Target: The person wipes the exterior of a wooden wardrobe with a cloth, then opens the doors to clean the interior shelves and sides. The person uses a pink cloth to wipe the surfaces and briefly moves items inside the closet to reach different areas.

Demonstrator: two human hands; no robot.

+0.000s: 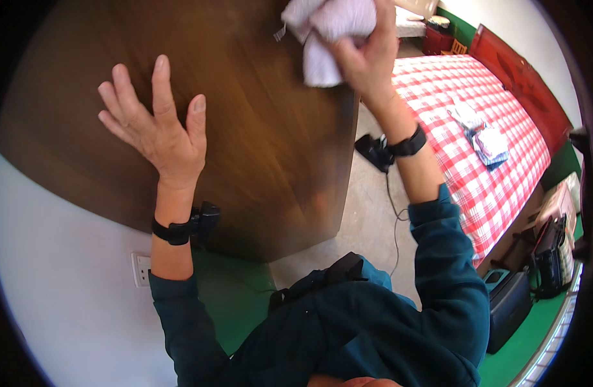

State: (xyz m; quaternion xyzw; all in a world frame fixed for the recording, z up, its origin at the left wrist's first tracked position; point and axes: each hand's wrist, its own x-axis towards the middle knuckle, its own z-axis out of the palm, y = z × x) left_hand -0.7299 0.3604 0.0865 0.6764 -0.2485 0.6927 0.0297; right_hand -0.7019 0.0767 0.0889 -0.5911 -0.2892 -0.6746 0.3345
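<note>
My right hand (371, 60) grips a bunched pale cloth (333, 34) at the top of the view, against or just in front of the side of a dark brown wooden cabinet (258, 130). Whether the cloth touches the wood cannot be told. To the left, my left hand (161, 121) is raised before the same wooden surface, its fingers spread and holding nothing. Each wrist wears a black strap with a small black device on it.
A bed with a red-and-white checked cover (451, 193) stands at the right, with folded clothes (487, 142) on it. Black bags (512, 307) lie beyond its near end. A cable (395, 232) runs over the floor. A wall socket (141, 269) is at lower left.
</note>
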